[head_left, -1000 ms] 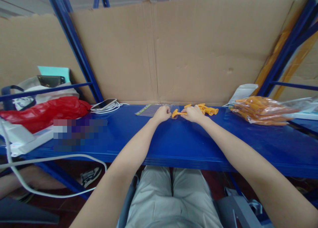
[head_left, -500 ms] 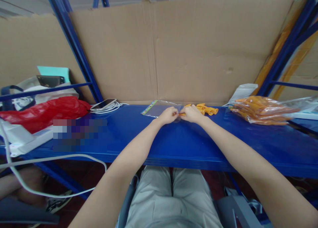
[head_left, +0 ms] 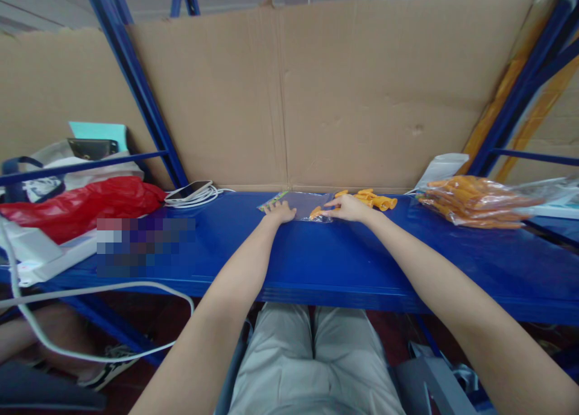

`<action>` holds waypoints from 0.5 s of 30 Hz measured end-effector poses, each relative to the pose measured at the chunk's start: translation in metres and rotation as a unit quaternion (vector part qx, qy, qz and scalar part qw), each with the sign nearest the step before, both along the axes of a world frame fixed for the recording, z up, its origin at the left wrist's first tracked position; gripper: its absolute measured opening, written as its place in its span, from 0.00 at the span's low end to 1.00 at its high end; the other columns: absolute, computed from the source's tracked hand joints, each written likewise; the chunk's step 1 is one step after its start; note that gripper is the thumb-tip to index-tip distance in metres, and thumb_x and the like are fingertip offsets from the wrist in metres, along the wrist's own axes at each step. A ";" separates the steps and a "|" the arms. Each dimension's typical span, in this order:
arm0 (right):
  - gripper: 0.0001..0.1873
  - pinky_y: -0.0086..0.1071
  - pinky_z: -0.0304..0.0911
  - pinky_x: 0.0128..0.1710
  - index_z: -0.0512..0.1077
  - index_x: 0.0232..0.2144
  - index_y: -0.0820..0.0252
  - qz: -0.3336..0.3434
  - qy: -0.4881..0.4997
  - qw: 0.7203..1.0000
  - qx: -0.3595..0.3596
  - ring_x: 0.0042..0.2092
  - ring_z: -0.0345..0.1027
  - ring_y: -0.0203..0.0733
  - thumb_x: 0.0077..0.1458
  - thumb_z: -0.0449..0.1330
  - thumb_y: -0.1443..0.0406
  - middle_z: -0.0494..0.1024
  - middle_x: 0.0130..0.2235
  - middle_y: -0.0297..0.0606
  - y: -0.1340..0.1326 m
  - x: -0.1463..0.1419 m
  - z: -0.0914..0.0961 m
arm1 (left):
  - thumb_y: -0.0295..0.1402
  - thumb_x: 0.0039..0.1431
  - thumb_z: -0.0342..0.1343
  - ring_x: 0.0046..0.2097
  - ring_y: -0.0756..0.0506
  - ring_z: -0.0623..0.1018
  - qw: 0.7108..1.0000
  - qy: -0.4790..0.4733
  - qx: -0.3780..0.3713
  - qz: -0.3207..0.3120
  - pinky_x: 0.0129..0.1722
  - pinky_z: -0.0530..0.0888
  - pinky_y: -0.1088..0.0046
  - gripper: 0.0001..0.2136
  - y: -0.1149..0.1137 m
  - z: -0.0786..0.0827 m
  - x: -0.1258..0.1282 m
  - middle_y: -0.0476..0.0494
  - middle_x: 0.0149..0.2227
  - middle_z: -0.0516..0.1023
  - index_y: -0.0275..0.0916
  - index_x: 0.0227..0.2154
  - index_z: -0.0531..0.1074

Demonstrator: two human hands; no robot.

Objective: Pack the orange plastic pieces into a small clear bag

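A small clear plastic bag (head_left: 304,204) with a green header strip lies flat on the blue shelf (head_left: 316,258). One orange plastic piece (head_left: 316,212) shows inside its right end. My left hand (head_left: 279,212) rests on the bag's left part, fingers stretched forward. My right hand (head_left: 347,209) lies at the bag's right end, fingers pointing left onto it. Just behind my right hand sit a few loose orange pieces (head_left: 375,198).
A large bag of orange pieces (head_left: 474,201) and a white pouch (head_left: 441,166) lie to the right. To the left are a phone with white cable (head_left: 192,191), a red bag (head_left: 81,204) and other bags. Cardboard (head_left: 362,95) backs the shelf. Another person's leg and shoe (head_left: 67,354) are under it.
An orange piece held between both hands a second ago has gone into the clear bag. My left hand has moved left along the bag, and both hands now lie flat on it.
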State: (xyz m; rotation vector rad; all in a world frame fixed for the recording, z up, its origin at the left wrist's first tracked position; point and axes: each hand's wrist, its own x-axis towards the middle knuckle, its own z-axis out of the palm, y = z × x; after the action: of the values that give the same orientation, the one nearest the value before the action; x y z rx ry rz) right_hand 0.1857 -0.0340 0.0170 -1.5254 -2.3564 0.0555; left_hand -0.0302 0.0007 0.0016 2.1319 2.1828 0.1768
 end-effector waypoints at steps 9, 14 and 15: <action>0.46 0.40 0.62 0.56 0.65 0.61 0.62 -0.037 -0.063 0.994 -0.078 0.59 0.65 0.55 0.46 0.64 0.44 0.69 0.59 0.49 -0.002 0.007 0.006 | 0.47 0.62 0.41 0.69 0.31 0.52 1.000 -0.003 -0.001 -0.022 0.63 0.54 0.46 0.30 0.010 -0.005 -0.002 0.33 0.68 0.52 0.39 0.64 0.57; 0.47 0.39 0.64 0.53 0.66 0.60 0.61 -0.032 -0.077 0.993 -0.085 0.57 0.67 0.55 0.43 0.66 0.43 0.70 0.59 0.48 -0.001 0.010 0.008 | 0.48 0.62 0.40 0.69 0.32 0.52 1.000 0.002 -0.005 -0.024 0.64 0.53 0.47 0.30 0.009 -0.005 -0.002 0.32 0.68 0.52 0.38 0.63 0.58; 0.45 0.38 0.65 0.51 0.68 0.59 0.61 -0.039 -0.079 0.992 -0.087 0.56 0.68 0.54 0.43 0.65 0.43 0.72 0.57 0.48 -0.002 0.010 0.008 | 0.48 0.62 0.40 0.69 0.32 0.52 1.000 0.004 -0.006 -0.023 0.64 0.53 0.47 0.30 0.009 -0.005 -0.001 0.32 0.68 0.52 0.38 0.64 0.58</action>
State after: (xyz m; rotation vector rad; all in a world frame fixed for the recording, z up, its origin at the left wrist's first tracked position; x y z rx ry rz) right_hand 0.1960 -0.0356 0.0255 -1.7607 -2.4667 0.1293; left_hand -0.0316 0.0095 -0.0031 2.1777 2.1320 0.1505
